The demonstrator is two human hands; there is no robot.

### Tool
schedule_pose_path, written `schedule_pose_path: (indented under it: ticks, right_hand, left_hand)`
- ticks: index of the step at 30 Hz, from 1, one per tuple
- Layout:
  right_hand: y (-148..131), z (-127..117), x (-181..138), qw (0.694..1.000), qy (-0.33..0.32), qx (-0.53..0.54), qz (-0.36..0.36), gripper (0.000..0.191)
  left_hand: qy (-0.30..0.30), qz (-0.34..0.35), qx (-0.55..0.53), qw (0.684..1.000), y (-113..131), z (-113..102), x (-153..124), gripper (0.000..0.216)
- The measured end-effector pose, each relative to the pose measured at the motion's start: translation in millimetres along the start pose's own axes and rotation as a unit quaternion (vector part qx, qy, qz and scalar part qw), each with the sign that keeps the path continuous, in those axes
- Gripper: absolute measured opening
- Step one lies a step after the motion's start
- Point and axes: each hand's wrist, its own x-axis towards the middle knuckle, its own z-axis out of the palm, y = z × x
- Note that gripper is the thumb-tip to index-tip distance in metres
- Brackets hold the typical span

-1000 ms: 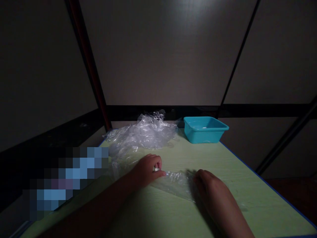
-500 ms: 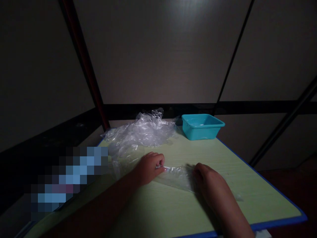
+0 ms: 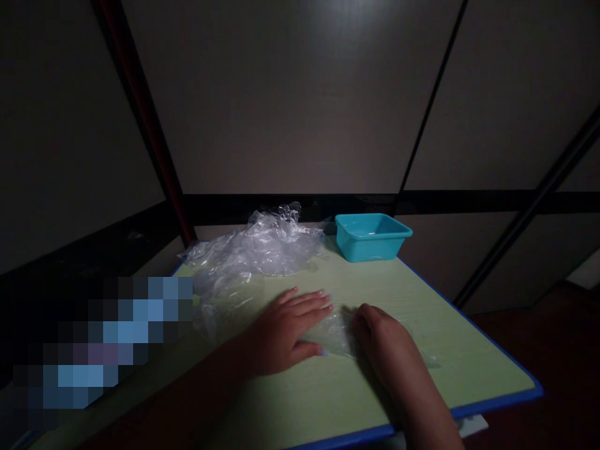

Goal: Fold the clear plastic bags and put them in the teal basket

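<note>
The left hand [image 3: 285,328], a moment ago pinched shut, now lies spread flat on the small clear plastic bag [image 3: 334,334]; the right hand [image 3: 382,340] presses its right end, fingers curled, smoothing it on the pale green table [image 3: 422,300].

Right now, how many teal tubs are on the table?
1. The teal tub sits at the table's far edge, right of the clear plastic pile. None looks hidden.

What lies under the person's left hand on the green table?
A clear plastic bag lies flat on the table, under the spread left hand; its free end reaches the right hand. The part beneath the palm is covered, so any contents there cannot be seen.
</note>
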Motion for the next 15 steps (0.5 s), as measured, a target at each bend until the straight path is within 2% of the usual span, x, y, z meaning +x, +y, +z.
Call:
schedule_pose_path:
  ticks: [3, 9, 15]
  right_hand:
    - [0.9, 0.0, -0.2, 1.0, 0.003, -0.007, -0.005, 0.016]
    - [1.2, 0.4, -0.8, 1.0, -0.002, 0.004, -0.006, 0.018]
    - [1.3, 1.0, -2.2, 1.0, 0.002, 0.023, -0.011, 0.019]
  left_hand:
    - [-0.054, 0.029, -0.006, 0.998, 2.0, 4.5, -1.6, 0.066]
    - [-0.105, -0.001, -0.021, 0.994, -4.5, 9.2, -6.5, 0.07]
    - [-0.115, 0.001, -0.03, 0.993, -3.8, 9.6, -8.1, 0.067]
